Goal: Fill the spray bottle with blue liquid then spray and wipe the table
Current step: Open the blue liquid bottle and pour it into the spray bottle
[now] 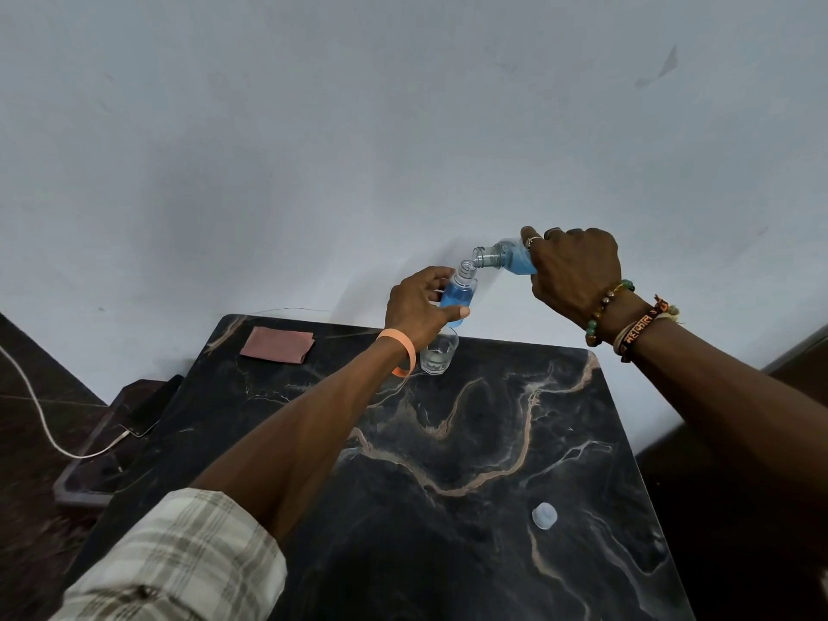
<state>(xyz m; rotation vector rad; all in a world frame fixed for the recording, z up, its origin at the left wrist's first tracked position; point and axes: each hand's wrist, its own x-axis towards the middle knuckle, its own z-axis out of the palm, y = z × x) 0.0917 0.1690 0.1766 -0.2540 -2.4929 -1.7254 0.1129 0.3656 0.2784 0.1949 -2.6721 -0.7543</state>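
Leftmost, a white charging cable [40, 423] runs to a dark phone [150, 407] lying on a low ledge beside the black marble-patterned table [448, 553]. On the table's far left corner lies a folded dusty-pink cloth [277, 345], untouched.

Further right, the left hand [419, 313] grips the small clear plastic spray bottle [459, 295], fingers and thumb curled round its body, holding it above the table with its open neck leaning towards the right. It looks mostly full of blue liquid. Just below it, a short clear drinking glass [439, 356] stands on the table.

To the right, the right hand [573, 271] clamps round the larger clear bottle of blue liquid [506, 257], tipped nearly level, its mouth just beside the small bottle's neck. No stream can be made out between them.

The pour seems near its end. To do it well, the two mouths should meet closely, the tilt should ease gently, and the level should stop short of the neck so the sprayer head fits without overflow.

Near the right front edge lies a small whitish plastic cap [544, 515].
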